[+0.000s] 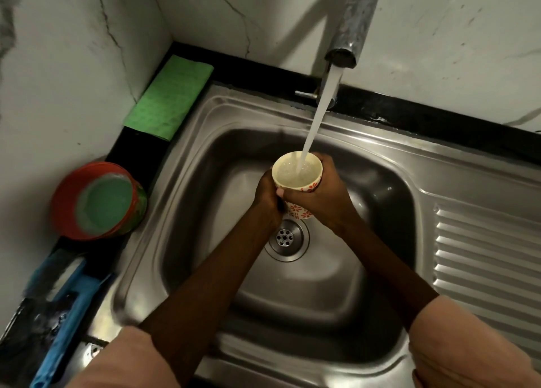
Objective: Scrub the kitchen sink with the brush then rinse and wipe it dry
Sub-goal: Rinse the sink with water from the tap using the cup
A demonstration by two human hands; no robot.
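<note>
A white cup (296,173) with red flower prints is held over the steel sink (187,200), just above the drain (286,238). My left hand (267,198) and my right hand (319,195) both wrap around its sides. Water streams from the tap (352,27) straight into the cup, which is nearly full. A blue-handled brush (63,294) lies on the dark counter at the sink's left edge. A folded green cloth (168,97) rests at the back left corner.
A red tub (96,201) of green paste stands on the counter left of the sink. The ridged drainboard (486,258) stretches to the right. Marble-patterned walls close the back and left sides.
</note>
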